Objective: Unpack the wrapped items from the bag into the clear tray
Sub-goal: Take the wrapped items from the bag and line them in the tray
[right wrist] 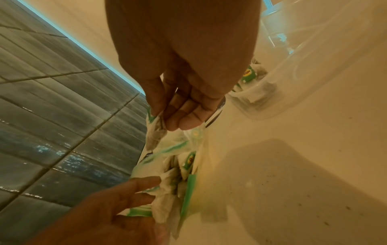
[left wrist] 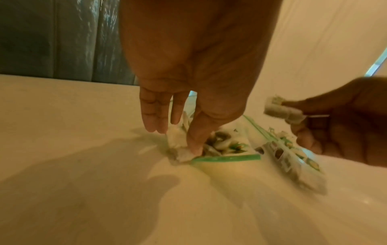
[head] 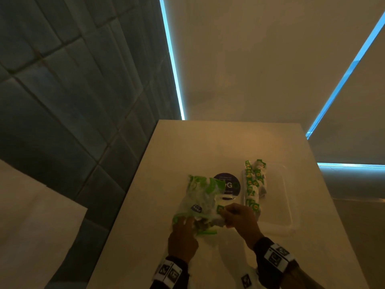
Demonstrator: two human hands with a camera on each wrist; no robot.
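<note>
A clear zip bag [head: 200, 203] with green print lies on the pale table, its green zip strip [left wrist: 226, 159] and mouth toward me, several wrapped items still inside. My left hand [head: 184, 225] presses the bag's near corner down with straight fingers [left wrist: 194, 142]. My right hand [head: 228, 213] pinches one white-and-green wrapped item [right wrist: 156, 131] just above the bag's mouth. The same wrapped item [left wrist: 280, 111] sticks out of that hand. To the right stands the clear tray [head: 289, 205]. A row of wrapped items [head: 254, 182] lies along its left side.
A dark round sticker [head: 229, 185] is on the table behind the bag. The table's left edge [head: 125, 201] drops to a dark tiled floor. Bare table surface lies in front of the tray and bag.
</note>
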